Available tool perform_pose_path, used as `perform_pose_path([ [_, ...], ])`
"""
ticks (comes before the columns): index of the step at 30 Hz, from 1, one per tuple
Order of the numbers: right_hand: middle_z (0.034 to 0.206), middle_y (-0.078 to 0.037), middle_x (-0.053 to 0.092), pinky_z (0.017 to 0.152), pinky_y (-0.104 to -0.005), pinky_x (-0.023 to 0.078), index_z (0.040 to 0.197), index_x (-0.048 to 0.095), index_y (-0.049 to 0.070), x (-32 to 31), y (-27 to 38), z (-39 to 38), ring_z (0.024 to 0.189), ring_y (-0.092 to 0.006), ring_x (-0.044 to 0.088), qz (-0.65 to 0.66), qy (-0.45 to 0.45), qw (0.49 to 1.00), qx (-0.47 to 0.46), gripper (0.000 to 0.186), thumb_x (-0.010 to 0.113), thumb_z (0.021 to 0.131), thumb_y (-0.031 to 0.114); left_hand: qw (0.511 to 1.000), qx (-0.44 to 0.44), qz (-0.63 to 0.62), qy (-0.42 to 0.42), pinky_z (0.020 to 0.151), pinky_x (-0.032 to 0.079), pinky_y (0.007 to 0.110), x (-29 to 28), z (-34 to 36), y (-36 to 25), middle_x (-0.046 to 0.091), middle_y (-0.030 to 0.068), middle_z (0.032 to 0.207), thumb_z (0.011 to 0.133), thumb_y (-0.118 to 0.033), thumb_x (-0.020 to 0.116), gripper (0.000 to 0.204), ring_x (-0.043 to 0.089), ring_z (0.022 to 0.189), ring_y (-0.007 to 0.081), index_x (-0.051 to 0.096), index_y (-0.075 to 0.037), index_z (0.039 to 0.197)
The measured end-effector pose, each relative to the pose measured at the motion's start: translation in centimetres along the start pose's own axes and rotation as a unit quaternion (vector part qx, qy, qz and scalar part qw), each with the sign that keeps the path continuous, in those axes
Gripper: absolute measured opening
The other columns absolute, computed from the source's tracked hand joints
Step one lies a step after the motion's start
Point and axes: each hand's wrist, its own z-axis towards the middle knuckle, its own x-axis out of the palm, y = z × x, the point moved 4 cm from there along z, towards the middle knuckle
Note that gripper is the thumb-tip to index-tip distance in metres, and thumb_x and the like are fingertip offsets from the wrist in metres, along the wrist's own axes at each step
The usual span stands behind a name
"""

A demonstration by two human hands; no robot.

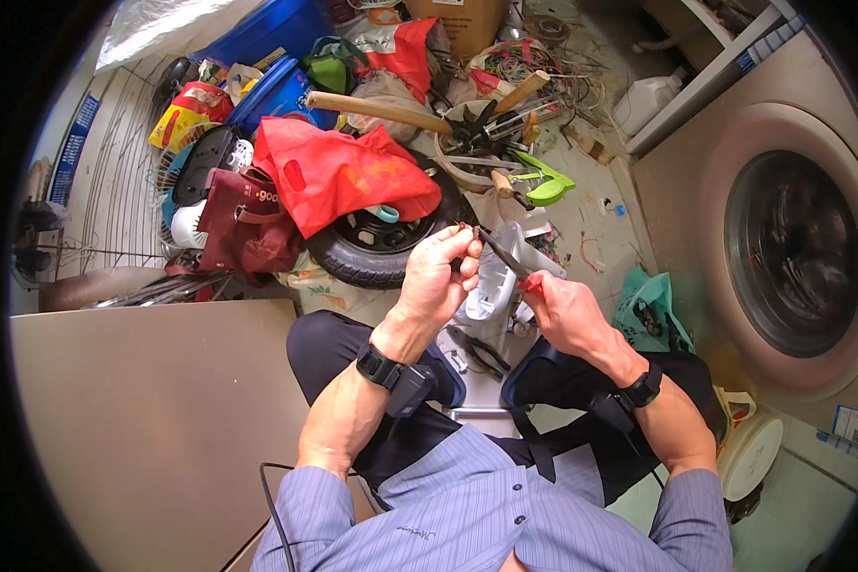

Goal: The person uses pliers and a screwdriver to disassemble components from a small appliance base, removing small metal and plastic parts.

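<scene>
My left hand (pixel 439 267) is closed in a pinch around a small brownish piece, too small to make out, in front of my knees. My right hand (pixel 569 313) grips the red handle of a slim dark tool (pixel 505 255), perhaps pliers or a screwdriver. Its far end meets the piece at my left fingertips. Below and between the hands is a pale, translucent plastic housing (pixel 487 290). Dark-handled pliers (pixel 481 353) lie on the floor between my feet.
A black tyre (pixel 357 264) lies ahead, partly covered by a red bag (pixel 338 172). Beyond are a hammer handle (pixel 377 110), a bright green tool (pixel 545 179) and tangled wires (pixel 529 69). A washing machine (pixel 791 219) stands right; a flat beige panel (pixel 153 419) is left.
</scene>
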Motion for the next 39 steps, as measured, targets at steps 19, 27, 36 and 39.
perform_pose_path([
  [19,0.075,-0.018,0.062,0.059,-0.0424,0.05,0.093,0.056,0.003,-0.5,-0.8,0.5,0.066,-0.037,0.063,0.011,-0.001,1.0,-0.022,0.01,0.062,0.093,0.01,0.997,0.037,0.068,0.003,0.048,0.048,0.02,0.2,0.2,-0.2,0.066,0.007,0.086,0.101,-0.015,0.058,0.015,0.061,0.064,0.0097,0.063,-0.002,0.107],
  [27,0.082,-0.019,0.066,0.066,-0.0471,0.052,0.097,0.058,0.004,-0.7,-0.8,0.8,0.076,-0.0387,0.066,-0.041,0.005,0.999,-0.002,0.01,0.059,0.093,0.012,0.995,0.039,0.082,0.041,0.054,0.054,0.021,-0.3,0.3,-0.4,0.069,0.0111,0.091,0.102,-0.016,0.056,0.023,0.065,0.067,0.012,0.064,0.004,0.112],
  [36,0.083,-0.02,0.066,0.068,-0.0447,0.053,0.102,0.06,0.004,-0.3,-1.7,0.1,0.077,-0.038,0.066,0.099,0.046,0.99,0.087,0.012,0.061,0.093,0.012,0.997,0.049,0.021,0.05,0.061,0.055,0.022,-0.1,0.2,-0.7,0.07,0.0127,0.098,0.102,-0.014,0.056,0.024,0.066,0.077,0.0126,0.064,0.003,0.116],
  [39,0.084,-0.017,0.064,0.067,-0.0432,0.052,0.103,0.06,0.003,-0.5,-1.7,0.0,0.076,-0.0359,0.065,0.0,-0.036,0.999,-0.021,0.014,0.062,0.09,0.008,0.997,0.047,0.022,0.051,0.062,0.055,0.023,-0.3,0.3,-0.4,0.071,0.0134,0.1,0.101,-0.013,0.057,0.023,0.067,0.078,0.0132,0.064,0.003,0.116],
])
